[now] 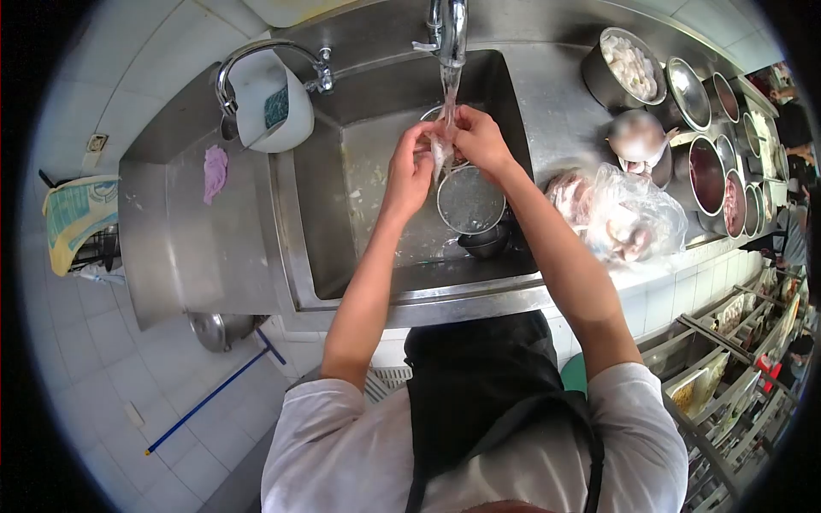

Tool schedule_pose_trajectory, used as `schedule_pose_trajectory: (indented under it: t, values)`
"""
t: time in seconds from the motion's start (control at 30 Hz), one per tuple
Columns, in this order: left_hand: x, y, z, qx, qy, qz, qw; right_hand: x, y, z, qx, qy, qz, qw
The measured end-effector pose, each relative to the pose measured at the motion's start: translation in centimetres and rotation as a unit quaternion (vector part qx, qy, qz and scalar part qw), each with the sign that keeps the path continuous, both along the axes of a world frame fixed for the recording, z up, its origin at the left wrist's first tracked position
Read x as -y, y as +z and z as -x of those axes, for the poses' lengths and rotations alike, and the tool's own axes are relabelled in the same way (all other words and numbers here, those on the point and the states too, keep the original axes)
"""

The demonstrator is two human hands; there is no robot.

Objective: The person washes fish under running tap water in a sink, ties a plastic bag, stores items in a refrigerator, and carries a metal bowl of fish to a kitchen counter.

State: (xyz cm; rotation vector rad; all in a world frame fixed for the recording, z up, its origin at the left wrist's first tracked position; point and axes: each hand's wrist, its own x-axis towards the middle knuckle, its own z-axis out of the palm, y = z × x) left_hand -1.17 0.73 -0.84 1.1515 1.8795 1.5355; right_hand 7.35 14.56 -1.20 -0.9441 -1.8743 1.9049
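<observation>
Under the tap (453, 38), L hand (410, 167) & R hand (481, 141) pinch a pink bit (440, 156), prob. rinsing; next move needs gentle fingers.

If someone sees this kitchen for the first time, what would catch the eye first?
Probably the left hand and right hand, holding a pale, wet piece of food under the running tap. Next, perhaps, the clear plastic bag on the counter right of the sink, and the pink cloth left of it.
</observation>
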Motion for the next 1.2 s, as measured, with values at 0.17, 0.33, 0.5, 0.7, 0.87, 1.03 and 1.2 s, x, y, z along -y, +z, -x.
schedule_pose_trajectory:
  t: [0.17,0.33,0.5,0.7,0.87,1.03,1.2]
  values:
    - [1.0,3.4,-0.7,-0.032,-0.052,0.064,0.996,-0.3,0.4,-1.0,0.054,0.003,-0.048,0.997]
    - [0.4,3.1,0.2,-0.133,-0.122,0.087,0.98,-0.2,-0.1,-1.5,0.032,0.001,-0.07,0.997]
    - [0.1,3.3,0.3,-0.205,-0.146,0.105,0.962,-0.1,-0.1,-1.9,0.039,0.015,-0.067,0.997]
    - [0.0,2.5,-0.4,0.016,-0.094,0.115,0.989,0.3,0.0,-2.8,0.016,0.012,-0.085,0.996]
    - [0.1,1.7,-1.3,0.117,-0.039,0.084,0.989,0.8,-0.1,-3.0,-0.009,-0.014,-0.06,0.998]
    - [0.2,1.8,-2.3,0.029,0.024,0.059,0.998,1.0,0.2,-3.3,0.036,-0.013,-0.104,0.994]
    - [0.0,0.9,-2.7,-0.044,0.09,0.052,0.994,1.7,0.8,-3.8,0.07,-0.028,-0.139,0.987]
